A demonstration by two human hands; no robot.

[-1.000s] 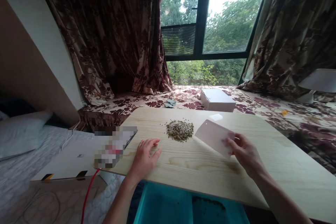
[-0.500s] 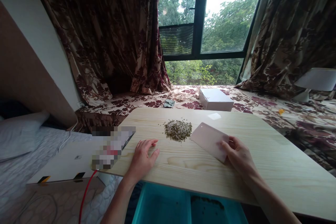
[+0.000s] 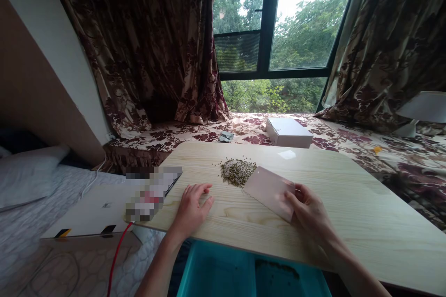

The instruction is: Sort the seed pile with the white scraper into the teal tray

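Beyond our left hand [image 3: 195, 208], the wooden table [image 3: 223, 218] bears a pile of small green beans [image 3: 237, 172]; a pixelated item [image 3: 151, 195] lies left of that hand.

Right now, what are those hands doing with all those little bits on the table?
The right hand holds a thin, pale sheet by one end, and its other end is right by the pile of small bits. The left hand is at the table, holding nothing. Below the near edge is a blue-green tray with dark bits in its right part.
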